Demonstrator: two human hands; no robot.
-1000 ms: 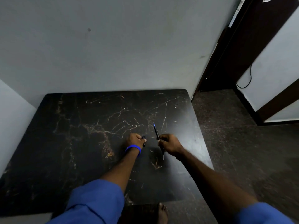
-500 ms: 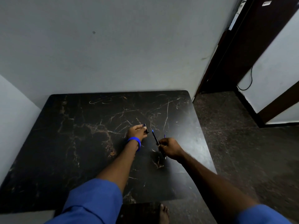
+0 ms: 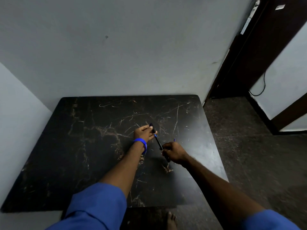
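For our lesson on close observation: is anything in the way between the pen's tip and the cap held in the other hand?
Nothing visible does. The right hand grips the pen, whose blue tip lies close to the cap pinched by the left hand; whether they touch is unclear.

**Plain home rm, table set in a corner**

Reads as a private home, prob. a spare rm or hallway end, not a shop, lab or office. A dark marble-look table (image 3: 83, 146), top badly scratched, sits in a corner. A bare painted wall (image 3: 132, 55) w/ scuffs stands right behind it, and a 2nd wall (image 3: 16, 113) runs along its left side. Right of the table, dark speckled stone floor (image 3: 249, 155) runs to a dark wooden doorway (image 3: 265, 47). Beyond that, well right of the table, a black cable (image 3: 264, 80) hangs loose on a white wall. A bare foot (image 3: 171, 219) rests on the floor just at the table's near edge; barefoot indoors looks domestic.
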